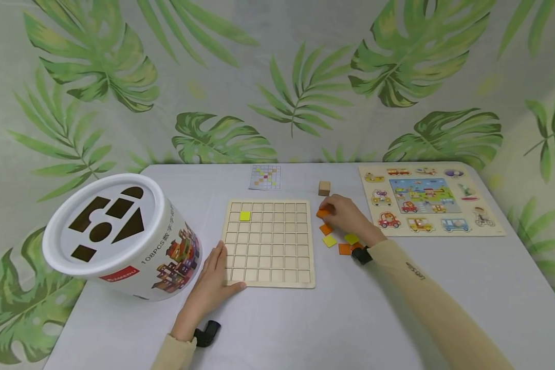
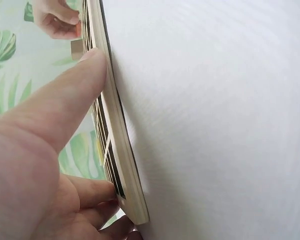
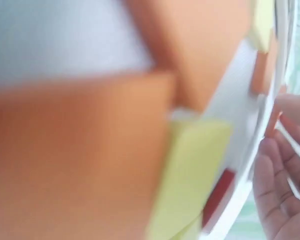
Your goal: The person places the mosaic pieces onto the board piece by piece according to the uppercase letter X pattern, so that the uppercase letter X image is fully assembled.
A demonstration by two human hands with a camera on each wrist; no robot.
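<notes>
A square wooden grid board (image 1: 277, 250) lies on the table with one yellow tile (image 1: 245, 216) in a cell near its far left corner. My left hand (image 1: 210, 282) rests at the board's near left corner, thumb along the front edge and fingers along the left side. Right of the board, my right hand (image 1: 350, 217) pinches an orange tile (image 1: 322, 213) between thumb and fingers. Close below lie loose tiles: an orange tile (image 1: 326, 229), a yellow tile (image 1: 329, 241) and several others, some partly behind the right wrist. The right wrist view also shows a dark red tile (image 3: 219, 197).
A small wooden cube (image 1: 324, 188) stands just beyond the right hand. Behind the board lies a pattern card (image 1: 265, 177) with coloured squares. A large white bucket (image 1: 176, 257) with a shape-cutout lid stands at left. A vehicle picture puzzle (image 1: 432, 226) lies at the far right.
</notes>
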